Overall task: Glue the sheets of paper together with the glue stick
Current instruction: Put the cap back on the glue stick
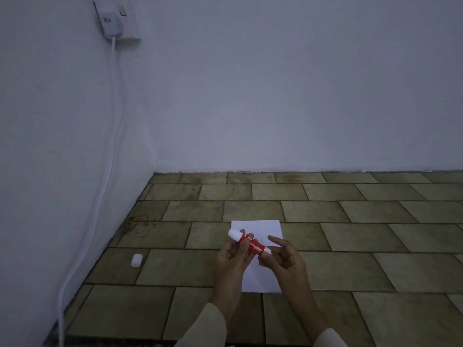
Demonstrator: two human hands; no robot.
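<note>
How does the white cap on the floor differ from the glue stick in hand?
The cap is short, stubby and all white; the glue stick is long with a red label. The cap lies alone on the tiles, far left; the stick is held above the paper by both hands, left hand and right hand. Both are cylindrical.

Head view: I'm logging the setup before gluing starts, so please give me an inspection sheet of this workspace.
Surface: tiled floor, dim light.
Job's things: white paper flat on the floor; how many sheets cannot be told. Red glue stick held above it.
Clutter: small white cap lying on the floor left of the paper.
Grippers: left hand grips the stick's body; right hand pinches its end.
Cables: white cable hangs from a wall socket to the floor.
Surroundings: bare walls.
</note>
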